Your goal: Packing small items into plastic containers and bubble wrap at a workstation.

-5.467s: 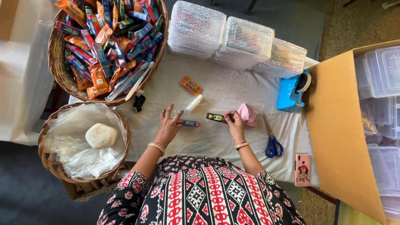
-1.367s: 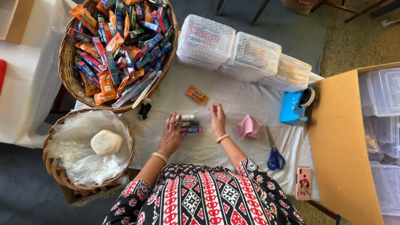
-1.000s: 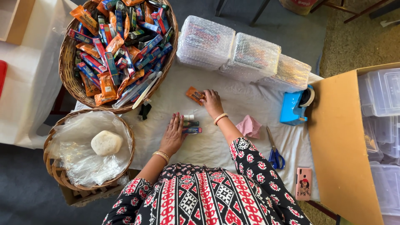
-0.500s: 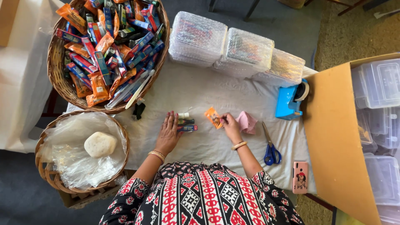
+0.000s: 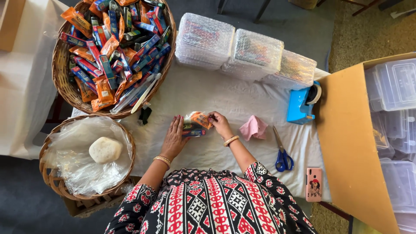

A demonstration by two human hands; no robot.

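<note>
My left hand lies flat on the white cloth, its fingertips against a small stack of wrapped bars. My right hand holds an orange snack packet on top of that stack. A crumpled pink cloth sits just right of my right hand.
A big wicker basket full of wrapped snacks stands at the back left; a smaller basket holds clear plastic and a pale round lump. Bubble-wrapped stacks, a blue tape dispenser, blue scissors, a pink phone and a cardboard box lie right.
My right hand took the orange packet from the cloth farther back and brought it onto the stack by my left hand. The left hand stayed put.
</note>
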